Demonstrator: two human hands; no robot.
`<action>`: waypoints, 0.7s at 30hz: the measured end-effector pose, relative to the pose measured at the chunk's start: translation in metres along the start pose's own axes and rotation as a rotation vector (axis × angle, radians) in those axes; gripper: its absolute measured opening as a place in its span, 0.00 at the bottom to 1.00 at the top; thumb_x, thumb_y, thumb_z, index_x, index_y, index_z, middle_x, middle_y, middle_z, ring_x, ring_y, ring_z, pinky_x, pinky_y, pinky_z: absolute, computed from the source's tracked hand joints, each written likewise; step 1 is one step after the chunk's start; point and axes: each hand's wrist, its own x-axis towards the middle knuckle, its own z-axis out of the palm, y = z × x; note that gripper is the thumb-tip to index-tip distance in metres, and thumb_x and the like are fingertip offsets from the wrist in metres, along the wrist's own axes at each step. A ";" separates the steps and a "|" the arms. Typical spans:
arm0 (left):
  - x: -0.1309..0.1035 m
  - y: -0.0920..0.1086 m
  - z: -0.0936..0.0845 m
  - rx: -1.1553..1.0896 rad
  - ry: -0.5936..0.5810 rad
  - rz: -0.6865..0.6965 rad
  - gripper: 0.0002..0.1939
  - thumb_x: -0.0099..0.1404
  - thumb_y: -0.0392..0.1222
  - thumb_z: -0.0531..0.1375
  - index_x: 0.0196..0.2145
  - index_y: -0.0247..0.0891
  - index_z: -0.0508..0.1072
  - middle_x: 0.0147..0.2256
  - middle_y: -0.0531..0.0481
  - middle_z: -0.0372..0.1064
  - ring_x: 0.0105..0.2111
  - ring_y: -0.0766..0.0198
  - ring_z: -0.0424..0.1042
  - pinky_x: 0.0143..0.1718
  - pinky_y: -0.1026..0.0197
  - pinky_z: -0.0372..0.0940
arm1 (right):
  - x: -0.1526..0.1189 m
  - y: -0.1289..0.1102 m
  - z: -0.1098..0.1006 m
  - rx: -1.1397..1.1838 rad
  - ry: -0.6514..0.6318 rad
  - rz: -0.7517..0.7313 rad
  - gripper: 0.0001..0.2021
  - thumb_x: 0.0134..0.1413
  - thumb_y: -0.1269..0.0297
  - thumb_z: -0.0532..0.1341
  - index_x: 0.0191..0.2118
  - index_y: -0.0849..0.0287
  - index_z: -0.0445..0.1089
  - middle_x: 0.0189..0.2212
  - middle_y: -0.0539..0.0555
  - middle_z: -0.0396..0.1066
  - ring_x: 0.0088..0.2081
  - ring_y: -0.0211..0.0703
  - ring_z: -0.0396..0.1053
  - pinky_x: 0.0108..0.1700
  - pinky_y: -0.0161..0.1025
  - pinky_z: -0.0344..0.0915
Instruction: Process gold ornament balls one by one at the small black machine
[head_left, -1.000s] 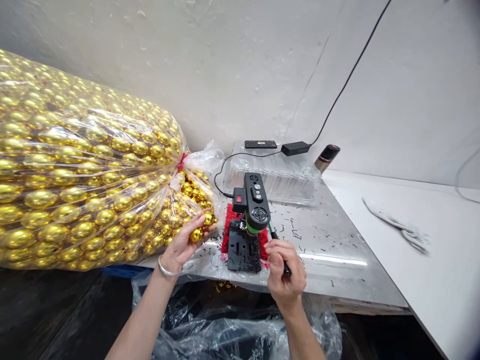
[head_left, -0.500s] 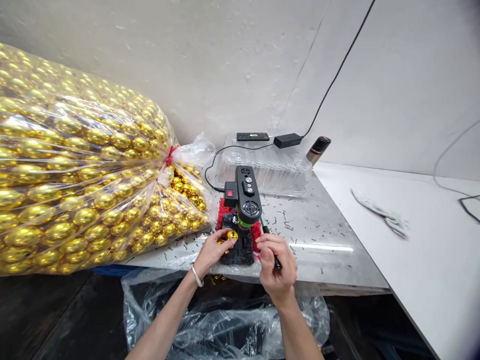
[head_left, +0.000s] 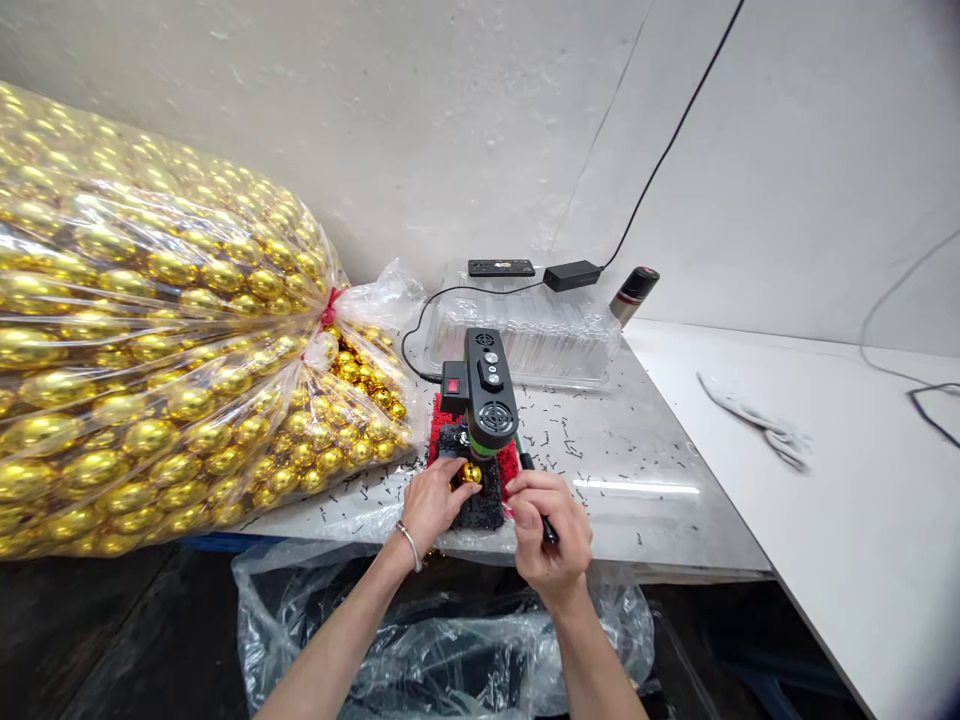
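My left hand (head_left: 436, 497) pinches a shiny gold ball (head_left: 471, 473) between thumb and fingers, under the front end of a black machine head (head_left: 491, 390) with round vents and buttons. At least one more gold ball shows partly behind my fingers. My right hand (head_left: 553, 535) is closed around a slim black-handled tool (head_left: 551, 532); its far end lies beside the machine, and I cannot tell its kind. Beneath the machine lie a black pad (head_left: 484, 515) and a red mat (head_left: 509, 462).
A large clear bag of gold balls (head_left: 165, 370), tied in red, fills the left. Behind the machine stand clear plastic trays (head_left: 525, 345) bearing a power adapter (head_left: 572, 275), with a dark-capped bottle (head_left: 634, 295) alongside. Black scraps litter the metal tabletop (head_left: 637, 450). Below hangs a plastic-lined opening (head_left: 465, 660).
My left hand has moved slightly right and turned, bringing the gold ball closer under the machine head. The right hand keeps its grip on the tool. The view has shifted slightly.
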 end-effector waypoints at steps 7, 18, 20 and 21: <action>0.002 -0.005 0.002 0.053 -0.017 0.038 0.20 0.63 0.49 0.59 0.50 0.39 0.74 0.49 0.45 0.73 0.43 0.54 0.74 0.41 0.59 0.67 | -0.021 0.013 0.010 -0.042 -0.011 0.011 0.11 0.60 0.74 0.49 0.27 0.58 0.59 0.23 0.51 0.62 0.27 0.37 0.61 0.27 0.35 0.59; 0.003 -0.007 0.005 0.046 -0.012 0.048 0.19 0.63 0.49 0.60 0.50 0.39 0.74 0.49 0.45 0.73 0.44 0.54 0.74 0.40 0.59 0.66 | -0.056 0.047 0.030 -0.115 0.103 -0.150 0.16 0.65 0.66 0.44 0.26 0.56 0.58 0.23 0.49 0.63 0.25 0.36 0.62 0.34 0.40 0.65; 0.003 -0.008 0.005 0.042 -0.010 0.048 0.20 0.63 0.49 0.60 0.50 0.39 0.74 0.49 0.45 0.73 0.44 0.54 0.74 0.41 0.59 0.66 | -0.058 0.047 0.031 -0.119 0.084 -0.155 0.16 0.65 0.66 0.44 0.26 0.56 0.58 0.23 0.49 0.63 0.26 0.36 0.63 0.35 0.40 0.65; 0.003 -0.009 0.006 0.042 -0.010 0.049 0.20 0.63 0.49 0.60 0.50 0.39 0.74 0.49 0.45 0.73 0.44 0.54 0.74 0.41 0.59 0.66 | -0.059 0.047 0.032 -0.121 0.071 -0.159 0.16 0.65 0.65 0.45 0.26 0.56 0.59 0.23 0.49 0.64 0.26 0.36 0.64 0.35 0.39 0.66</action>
